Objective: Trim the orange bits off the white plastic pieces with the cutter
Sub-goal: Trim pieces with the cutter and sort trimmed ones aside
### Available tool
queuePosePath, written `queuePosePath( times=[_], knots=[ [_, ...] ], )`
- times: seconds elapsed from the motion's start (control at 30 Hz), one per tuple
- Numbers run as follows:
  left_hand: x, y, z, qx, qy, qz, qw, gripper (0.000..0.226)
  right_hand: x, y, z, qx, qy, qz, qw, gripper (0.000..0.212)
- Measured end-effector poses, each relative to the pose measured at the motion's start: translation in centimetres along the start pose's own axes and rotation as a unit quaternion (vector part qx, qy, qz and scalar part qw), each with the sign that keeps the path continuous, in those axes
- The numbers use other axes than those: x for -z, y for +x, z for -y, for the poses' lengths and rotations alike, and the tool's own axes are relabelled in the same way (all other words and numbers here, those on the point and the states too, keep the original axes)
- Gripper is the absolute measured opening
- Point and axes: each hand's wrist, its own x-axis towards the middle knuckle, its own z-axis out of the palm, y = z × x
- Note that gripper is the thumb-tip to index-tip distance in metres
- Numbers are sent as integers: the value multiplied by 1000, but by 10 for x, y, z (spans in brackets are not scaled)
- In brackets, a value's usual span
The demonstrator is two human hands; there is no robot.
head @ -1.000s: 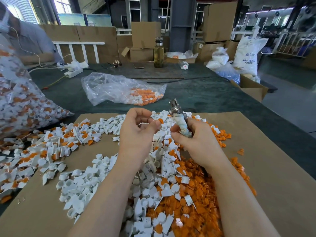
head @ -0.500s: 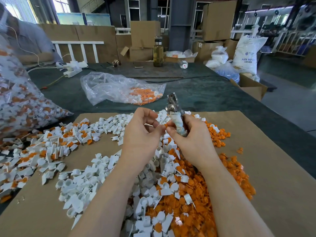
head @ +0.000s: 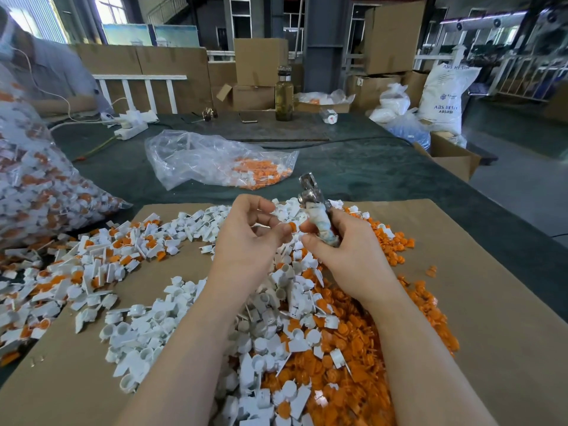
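Cutter (head: 318,215) upright in right hand's (head: 347,250) grip; left hand (head: 249,241) pinches an orange bit (head: 292,226).

Hands draw slightly apart over the pile

The left hand (head: 249,241) loosens, its fingers uncurling, an orange bit (head: 292,226) now showing at its fingertips; the right hand (head: 341,250) tips the cutter (head: 316,210) more upright, a small gap opening between the two.

On the white sack (head: 442,96) to your far right you can read "ABS RESIN"; its smaller print is too blurred.
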Motion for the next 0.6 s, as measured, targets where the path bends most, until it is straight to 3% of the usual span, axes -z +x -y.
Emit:
queuePosePath(
  times=[0.3,0.6],
  knots=[
    [-2,0,0,12,14,5,1000,23,-7,2,0,6,15,-33,999,21],
    [-9,-3,1,117,-194,24,974,9,-9,2,0,-4,-10,-53,999,24]
  ],
)
